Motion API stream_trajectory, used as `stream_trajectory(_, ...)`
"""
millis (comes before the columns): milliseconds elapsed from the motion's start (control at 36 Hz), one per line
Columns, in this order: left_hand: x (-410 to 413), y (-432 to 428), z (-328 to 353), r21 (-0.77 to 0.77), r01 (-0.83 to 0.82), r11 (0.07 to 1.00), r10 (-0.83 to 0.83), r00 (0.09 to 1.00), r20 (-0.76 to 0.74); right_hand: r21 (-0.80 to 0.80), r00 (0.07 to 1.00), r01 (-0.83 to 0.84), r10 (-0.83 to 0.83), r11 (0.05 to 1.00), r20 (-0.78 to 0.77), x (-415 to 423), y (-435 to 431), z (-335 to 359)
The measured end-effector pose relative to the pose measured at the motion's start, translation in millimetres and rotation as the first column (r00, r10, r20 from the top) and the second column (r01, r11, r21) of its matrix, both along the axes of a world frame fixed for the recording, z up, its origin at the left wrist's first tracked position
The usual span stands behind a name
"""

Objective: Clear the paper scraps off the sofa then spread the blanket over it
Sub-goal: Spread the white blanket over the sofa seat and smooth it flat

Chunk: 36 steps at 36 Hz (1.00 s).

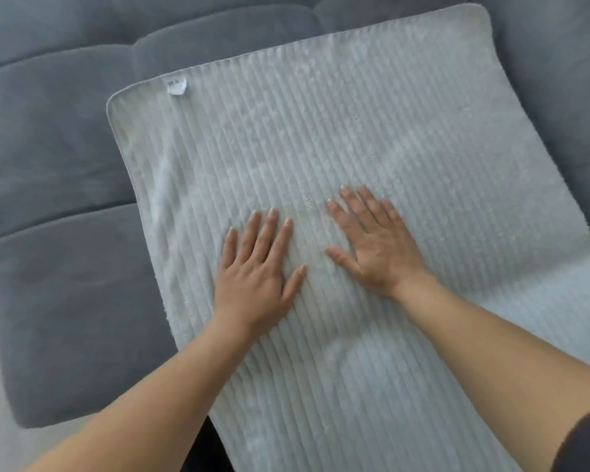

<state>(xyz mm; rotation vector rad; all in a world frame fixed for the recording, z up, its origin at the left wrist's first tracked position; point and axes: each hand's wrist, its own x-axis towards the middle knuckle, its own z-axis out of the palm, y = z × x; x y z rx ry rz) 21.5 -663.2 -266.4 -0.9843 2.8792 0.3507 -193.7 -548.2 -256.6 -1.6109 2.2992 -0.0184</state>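
A pale grey-white ribbed blanket (372, 137) lies spread flat over the grey sofa (58, 165), reaching from the backrest down over the seat's front edge. A small white label (177, 86) sits at its far left hem. My left hand (258, 267) presses flat on the blanket's middle with straight fingers. My right hand (375, 243) lies flat beside it, fingers spread, a short gap between the two. No paper scraps show anywhere on the sofa.
Bare grey seat cushion (75, 318) lies to the left of the blanket, and tufted back cushions (218, 32) run along the top. A strip of light floor (0, 437) shows at the lower left.
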Motion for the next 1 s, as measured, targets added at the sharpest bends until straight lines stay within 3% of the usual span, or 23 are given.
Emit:
stream_trajectory(333, 68, -95, 22, 0.118, -0.288, 0.95, 0.272, 0.953, 0.135, -0.042, 0.993, 0.116, -0.117, 0.992, -0.03, 1, -2, -7)
stream_trajectory(445, 43, -79, 32, 0.088, -0.213, 0.973, 0.212, 0.977, 0.02, -0.08, 0.986, 0.162, -0.164, 0.984, -0.017, 13, -13, -1)
stream_trajectory(556, -21, -68, 29, 0.267, -0.04, 0.963, 0.065, 0.994, -0.086, -0.134, 0.979, 0.201, -0.201, 0.97, 0.014, 37, -41, 3)
stream_trajectory(611, -49, -72, 24, 0.292, 0.053, 0.955, -0.033, 0.997, -0.072, -0.14, 0.976, 0.217, -0.219, 0.966, 0.005, 48, -58, 2)
stream_trajectory(750, -53, -142, 9, 0.158, 0.184, 0.97, -0.187, 0.982, 0.005, -0.109, 0.956, 0.287, -0.291, 0.952, -0.023, 57, -81, -5)
stream_trajectory(1000, 13, -266, 9, -0.01, 0.124, 0.992, -0.122, 0.983, 0.137, -0.124, 0.953, 0.299, -0.302, 0.946, -0.001, 56, -77, -12)
